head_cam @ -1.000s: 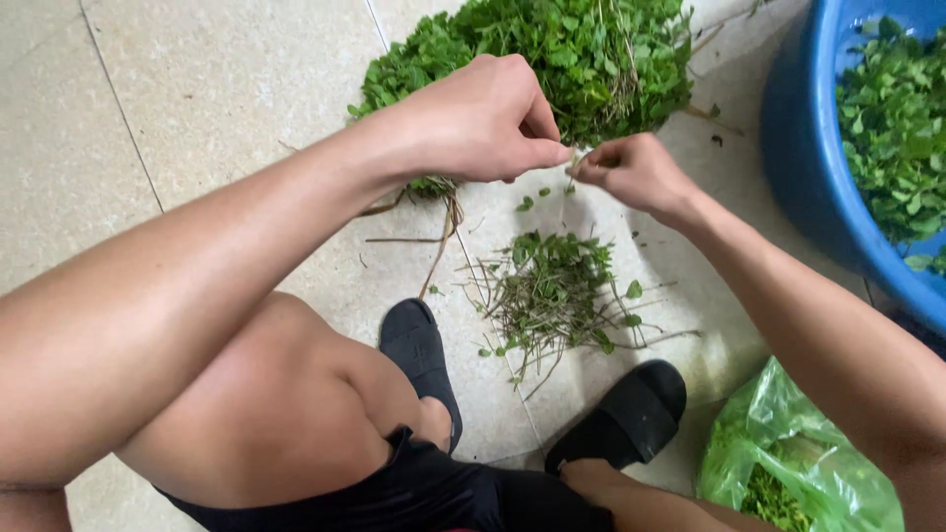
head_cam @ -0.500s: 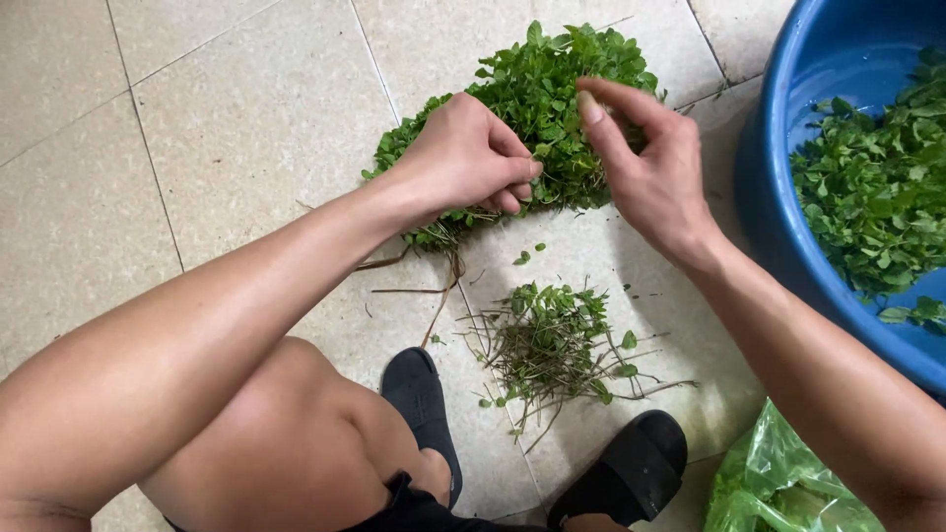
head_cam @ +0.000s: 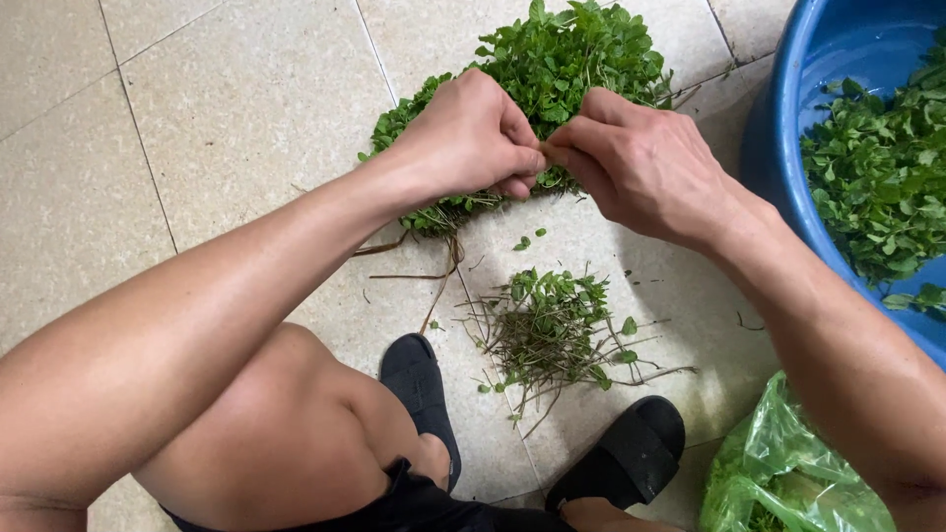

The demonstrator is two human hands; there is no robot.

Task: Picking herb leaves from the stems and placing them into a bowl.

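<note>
Tiled floor [head_cam: 227, 128], greens [head_cam: 581, 59] under hands [head_cam: 552, 158]

We see one package only: a green plastic bag [head_cam: 788, 473], thin, translucent and crumpled, lying on the tiled floor [head_cam: 197, 148] at bottom right, just below the blue basin [head_cam: 788, 118]. Some leafy greens show through it. We spot no labels, signs or screens.
</note>
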